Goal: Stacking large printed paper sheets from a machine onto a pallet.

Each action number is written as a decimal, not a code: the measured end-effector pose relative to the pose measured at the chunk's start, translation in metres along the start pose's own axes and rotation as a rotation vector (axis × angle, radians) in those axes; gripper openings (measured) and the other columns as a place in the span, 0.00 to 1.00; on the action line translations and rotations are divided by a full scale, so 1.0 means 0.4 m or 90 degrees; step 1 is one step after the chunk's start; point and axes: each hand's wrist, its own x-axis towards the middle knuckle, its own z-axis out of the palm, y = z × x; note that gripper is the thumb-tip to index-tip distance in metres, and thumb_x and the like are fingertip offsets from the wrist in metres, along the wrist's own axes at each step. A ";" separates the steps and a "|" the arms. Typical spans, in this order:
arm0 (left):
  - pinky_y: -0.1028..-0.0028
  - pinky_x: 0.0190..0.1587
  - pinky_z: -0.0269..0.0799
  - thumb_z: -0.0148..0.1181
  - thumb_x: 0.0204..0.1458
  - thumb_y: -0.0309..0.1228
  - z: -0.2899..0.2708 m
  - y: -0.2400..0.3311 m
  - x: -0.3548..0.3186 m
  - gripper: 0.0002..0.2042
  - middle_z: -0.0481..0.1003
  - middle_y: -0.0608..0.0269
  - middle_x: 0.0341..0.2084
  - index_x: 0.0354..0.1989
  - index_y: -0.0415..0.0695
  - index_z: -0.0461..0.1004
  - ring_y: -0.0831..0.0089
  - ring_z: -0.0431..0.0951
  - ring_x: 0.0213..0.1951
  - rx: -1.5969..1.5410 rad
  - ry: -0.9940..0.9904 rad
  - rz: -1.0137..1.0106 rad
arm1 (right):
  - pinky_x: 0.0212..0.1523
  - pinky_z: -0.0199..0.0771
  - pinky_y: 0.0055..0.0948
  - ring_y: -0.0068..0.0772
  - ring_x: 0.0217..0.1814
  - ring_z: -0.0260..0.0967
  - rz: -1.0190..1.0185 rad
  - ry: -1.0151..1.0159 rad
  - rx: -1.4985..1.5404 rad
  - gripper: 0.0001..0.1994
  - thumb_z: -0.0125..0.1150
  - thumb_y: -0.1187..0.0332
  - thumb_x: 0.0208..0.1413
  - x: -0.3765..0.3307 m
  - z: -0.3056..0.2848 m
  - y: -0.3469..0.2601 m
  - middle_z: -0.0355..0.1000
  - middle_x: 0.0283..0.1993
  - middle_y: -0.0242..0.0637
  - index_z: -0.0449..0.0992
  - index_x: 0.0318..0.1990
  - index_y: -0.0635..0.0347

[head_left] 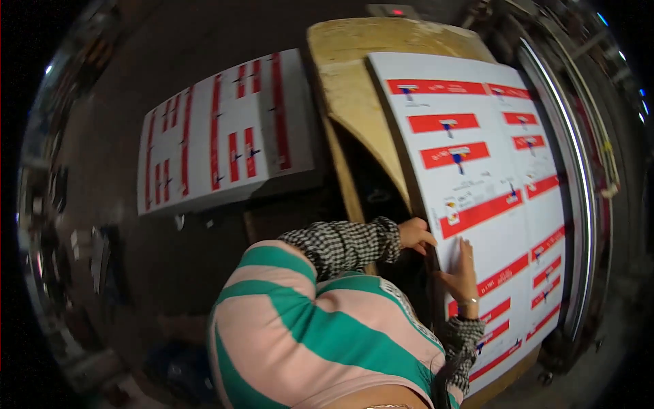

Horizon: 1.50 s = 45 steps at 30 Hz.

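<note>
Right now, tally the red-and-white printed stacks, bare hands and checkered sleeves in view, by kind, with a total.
Printed stacks: 2 (left stack, right stack)
Bare hands: 2 (left hand, right hand)
Checkered sleeves: 2 (left sleeve, right sleeve)
Total: 6

White sheets (pixel 496 235), red-banded; stacked flat; on a yellowish board (pixel 351 65).

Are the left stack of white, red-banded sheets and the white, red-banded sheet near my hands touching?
Apart: the head view shows a yellowish wooden board between the left stack and the sheet.
</note>
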 end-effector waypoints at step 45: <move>0.67 0.36 0.70 0.52 0.45 0.30 0.007 -0.096 0.131 0.14 0.71 0.46 0.33 0.36 0.30 0.69 0.63 0.73 0.33 0.349 0.093 0.037 | 0.52 0.60 0.28 0.36 0.52 0.62 0.157 0.066 0.258 0.18 0.46 0.82 0.40 -0.062 -0.131 0.013 0.65 0.49 0.48 0.69 0.43 0.70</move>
